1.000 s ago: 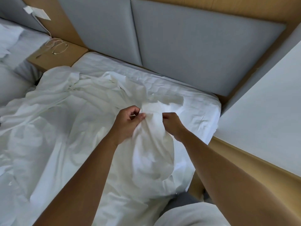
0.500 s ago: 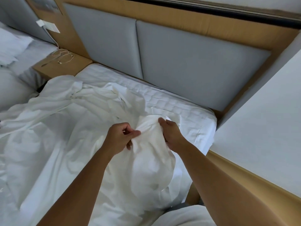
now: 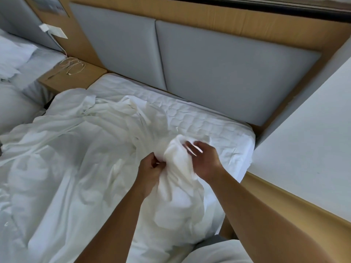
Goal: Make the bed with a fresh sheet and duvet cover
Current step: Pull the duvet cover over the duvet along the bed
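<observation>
Head view, looking down on the head end of a single bed. A crumpled white cotton sheet lies loose over most of the bed, from the lower left of the frame to the centre, with deep folds and an uneven upper edge. At centre right it rises in a bunched peak between the two hands. The left hand, at centre frame, has its fingers curled in and pinches the sheet at the left flank of that peak. The right hand, just right of the peak, is seen from the back; its fingers are extended, spread and motion-blurred, lying against the cloth and not closed round it. Both bare forearms enter from the lower edge. Above and right of the sheet, the white quilted mattress cover is exposed up to the headboard. The headboard consists of grey padded panels set in a light wooden surround. At upper left, a light wooden bedside shelf carries a coiled white cable, which runs up to a white wall plug. Left of the shelf, a neighbouring bed shows pale bedding. A white flat surface with a pale wooden edge fills the right of the frame, beside the mattress
</observation>
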